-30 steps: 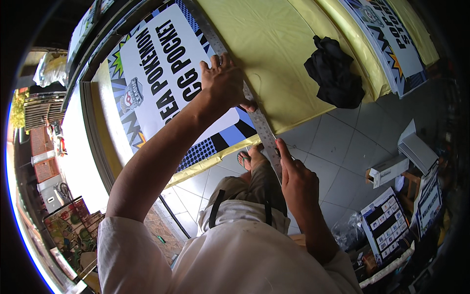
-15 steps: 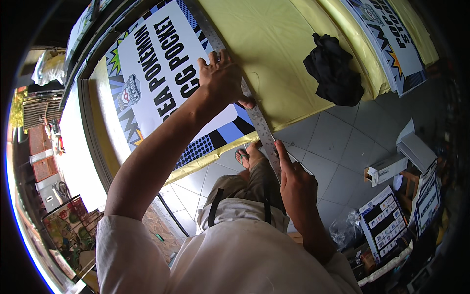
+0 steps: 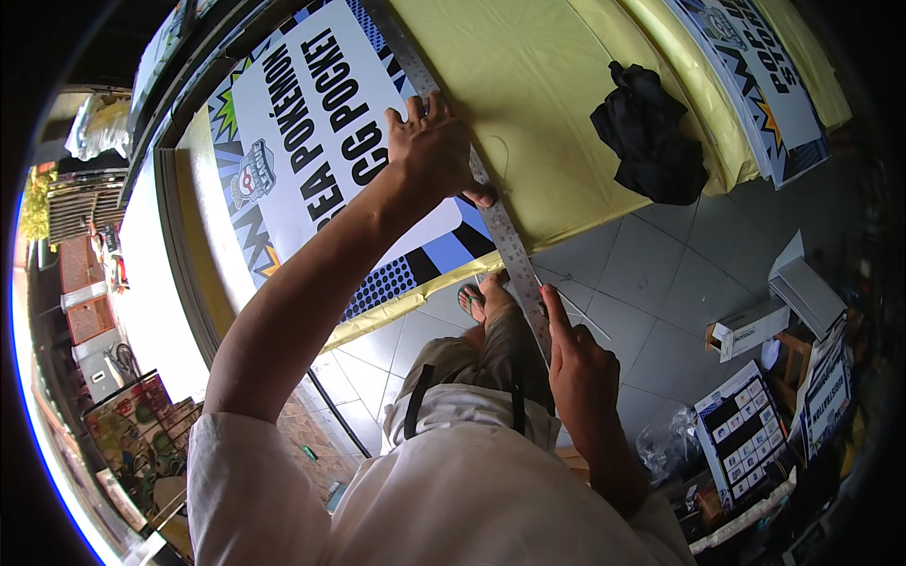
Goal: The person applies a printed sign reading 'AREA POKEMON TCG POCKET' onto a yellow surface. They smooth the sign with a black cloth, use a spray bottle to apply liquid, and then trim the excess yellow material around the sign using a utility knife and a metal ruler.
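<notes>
a long metal ruler (image 3: 491, 203) lies along the edge of a printed poster (image 3: 311, 141) on the yellow worktop (image 3: 557, 85), its near end jutting out past the worktop's rim over the tiled floor (image 3: 651, 283). the left hand (image 3: 432, 149) presses flat on the ruler, fingers spread. the right hand (image 3: 578, 363) is closed beside the overhanging end, forefinger stretched along it; whether it holds a blade i cannot tell. a black cloth (image 3: 651, 132) lies well apart. if the pressing hand eases, the ruler could swing, since its free end has nothing beneath it.
</notes>
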A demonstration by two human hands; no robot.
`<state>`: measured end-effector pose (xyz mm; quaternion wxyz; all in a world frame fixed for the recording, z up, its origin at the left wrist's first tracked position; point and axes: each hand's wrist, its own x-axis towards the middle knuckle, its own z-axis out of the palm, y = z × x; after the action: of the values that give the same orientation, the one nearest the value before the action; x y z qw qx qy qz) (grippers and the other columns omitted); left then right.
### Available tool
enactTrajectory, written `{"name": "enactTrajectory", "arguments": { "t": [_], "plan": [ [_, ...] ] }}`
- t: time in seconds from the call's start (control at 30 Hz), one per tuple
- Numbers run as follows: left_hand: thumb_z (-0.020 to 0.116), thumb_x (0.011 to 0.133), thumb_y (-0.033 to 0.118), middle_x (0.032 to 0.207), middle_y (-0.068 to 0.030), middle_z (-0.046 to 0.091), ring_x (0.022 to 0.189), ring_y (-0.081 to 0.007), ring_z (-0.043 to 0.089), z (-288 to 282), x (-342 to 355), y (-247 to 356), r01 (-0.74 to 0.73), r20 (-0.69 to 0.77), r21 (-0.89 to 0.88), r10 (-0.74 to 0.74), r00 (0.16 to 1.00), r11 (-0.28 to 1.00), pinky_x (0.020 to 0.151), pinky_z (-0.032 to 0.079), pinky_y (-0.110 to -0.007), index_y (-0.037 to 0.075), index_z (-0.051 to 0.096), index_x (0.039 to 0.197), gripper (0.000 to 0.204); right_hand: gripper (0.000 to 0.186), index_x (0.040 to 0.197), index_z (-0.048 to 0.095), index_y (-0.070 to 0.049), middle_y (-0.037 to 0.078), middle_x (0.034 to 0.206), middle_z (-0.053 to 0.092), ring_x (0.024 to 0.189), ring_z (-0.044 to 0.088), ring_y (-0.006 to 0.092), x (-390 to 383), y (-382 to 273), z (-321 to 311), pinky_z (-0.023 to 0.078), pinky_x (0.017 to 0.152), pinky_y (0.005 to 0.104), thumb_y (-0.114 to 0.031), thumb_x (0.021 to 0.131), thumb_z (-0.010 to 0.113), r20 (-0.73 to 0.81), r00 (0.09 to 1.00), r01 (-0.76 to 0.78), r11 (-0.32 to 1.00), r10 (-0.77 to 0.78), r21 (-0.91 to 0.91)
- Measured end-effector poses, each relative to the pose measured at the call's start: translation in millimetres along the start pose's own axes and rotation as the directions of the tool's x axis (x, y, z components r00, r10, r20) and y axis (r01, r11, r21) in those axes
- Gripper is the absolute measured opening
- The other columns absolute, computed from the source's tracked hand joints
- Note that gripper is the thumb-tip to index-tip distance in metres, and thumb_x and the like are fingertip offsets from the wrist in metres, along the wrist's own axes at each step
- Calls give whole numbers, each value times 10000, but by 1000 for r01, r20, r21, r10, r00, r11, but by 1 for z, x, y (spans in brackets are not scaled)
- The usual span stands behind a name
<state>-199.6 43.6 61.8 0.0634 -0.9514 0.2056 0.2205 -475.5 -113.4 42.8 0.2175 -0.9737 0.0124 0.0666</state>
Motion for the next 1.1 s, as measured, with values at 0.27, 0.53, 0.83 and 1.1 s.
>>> {"name": "enactTrajectory", "arguments": {
  "t": [0.27, 0.53, 0.83, 1.1],
  "plan": [
    [976, 496, 645, 1507, -237, 450, 1410, -470, 420, -2, 0, 0, 1, 3, -3, -1, 1000, 1000, 1183, 322, -674, -30, 520, 1474, 1273, 613, 1585, 478, -211, 105, 755, 647, 609, 689, 255, -9, 1, -8, 569, 549, 381, -71, 1013, 643, 64, 994, -88, 995, 85, 39],
    [981, 512, 614, 1538, -218, 421, 1416, -461, 404, 4, 1, -4, 26, 6, -24, -25, 1000, 999, 1181, 312, -674, 37, 491, 1523, 1263, 754, 1639, 369, -211, 111, 768, 645, 588, 700, 254, 35, -5, 8, 577, 531, 374, -117, 968, 700, -147, 989, -6, 994, 22, 106],
    [981, 513, 613, 1526, -223, 422, 1412, -447, 400, -4, 0, -1, 17, 55, -14, -17, 998, 1000, 1184, 320, -657, -57, 507, 1466, 1258, 767, 1647, 347, -237, 127, 859, 692, 697, 739, 275, 67, -9, 26, 604, 603, 376, -110, 971, 688, -132, 990, -50, 999, 48, -17],
    [977, 510, 634, 1520, -227, 426, 1393, -446, 430, 4, 0, -2, 12, -1, -17, -12, 1000, 1000, 1173, 330, -657, -53, 462, 1501, 1311, 594, 1601, 448, -200, 146, 1055, 739, 906, 753, 323, 72, 13, -1, 604, 735, 425, -29, 1046, 571, -306, 922, -201, 968, 238, 149]
  ]
}}
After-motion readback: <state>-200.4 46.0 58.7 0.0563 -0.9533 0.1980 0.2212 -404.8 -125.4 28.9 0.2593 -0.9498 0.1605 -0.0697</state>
